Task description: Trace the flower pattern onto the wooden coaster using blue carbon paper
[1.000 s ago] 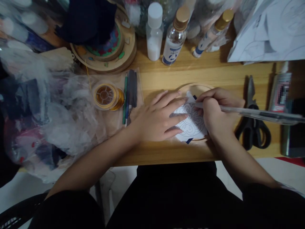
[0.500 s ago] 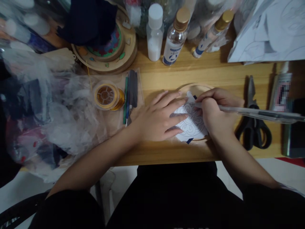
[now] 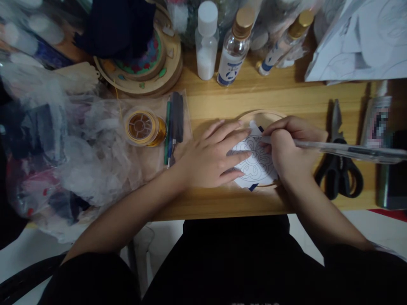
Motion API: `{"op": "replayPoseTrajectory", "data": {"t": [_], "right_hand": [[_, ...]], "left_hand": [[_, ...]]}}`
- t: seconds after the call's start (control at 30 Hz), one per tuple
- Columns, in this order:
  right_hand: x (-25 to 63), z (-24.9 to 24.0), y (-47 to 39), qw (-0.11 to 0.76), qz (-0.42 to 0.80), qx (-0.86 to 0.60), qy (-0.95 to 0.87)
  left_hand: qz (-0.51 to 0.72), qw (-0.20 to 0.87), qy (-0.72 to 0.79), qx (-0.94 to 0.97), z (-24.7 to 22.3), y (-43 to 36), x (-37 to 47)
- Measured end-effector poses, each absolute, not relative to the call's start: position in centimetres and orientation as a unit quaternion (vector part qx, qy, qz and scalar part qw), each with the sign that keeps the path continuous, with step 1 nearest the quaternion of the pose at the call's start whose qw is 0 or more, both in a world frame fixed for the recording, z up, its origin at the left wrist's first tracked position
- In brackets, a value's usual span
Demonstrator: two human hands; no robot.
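Note:
A white paper with a printed flower pattern (image 3: 257, 163) lies over a round wooden disc (image 3: 263, 115), with small dark blue bits (image 3: 253, 187) showing at the paper's edges. My left hand (image 3: 219, 156) rests flat with spread fingers on the paper's left side. In my right hand (image 3: 291, 148) a clear-barrelled pen (image 3: 343, 149) is gripped, its tip at the upper part of the pattern. The pen's barrel slants out to the right, over the black-handled scissors (image 3: 339, 165). My right fingers hide the paper's right edge.
A spool of golden thread (image 3: 144, 127) and several slim tools (image 3: 174, 123) lie left of my hands. Behind stand a white-capped bottle (image 3: 206, 42) and gold-capped bottles (image 3: 233, 48). Crumpled plastic bags (image 3: 92, 156) fill the left side; a tube (image 3: 377, 118) lies right.
The pen tip has shifted very slightly along the pattern with my right hand. My left hand stays in place on the paper.

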State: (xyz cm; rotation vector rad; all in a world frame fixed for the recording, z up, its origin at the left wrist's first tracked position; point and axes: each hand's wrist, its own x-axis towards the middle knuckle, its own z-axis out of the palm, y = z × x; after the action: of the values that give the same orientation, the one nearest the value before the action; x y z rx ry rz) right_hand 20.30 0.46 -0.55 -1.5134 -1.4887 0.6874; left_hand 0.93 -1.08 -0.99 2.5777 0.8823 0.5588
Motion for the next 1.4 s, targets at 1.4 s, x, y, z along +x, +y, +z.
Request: {"op": "replayPoseTrajectory", "data": {"t": [1.4], "right_hand": [[20.20, -0.82, 0.42, 0.468, 0.285, -0.599, -0.584]], "left_hand": [[0.193, 0.174, 0.315, 0.913, -0.98, -1.08, 0.94]]}}
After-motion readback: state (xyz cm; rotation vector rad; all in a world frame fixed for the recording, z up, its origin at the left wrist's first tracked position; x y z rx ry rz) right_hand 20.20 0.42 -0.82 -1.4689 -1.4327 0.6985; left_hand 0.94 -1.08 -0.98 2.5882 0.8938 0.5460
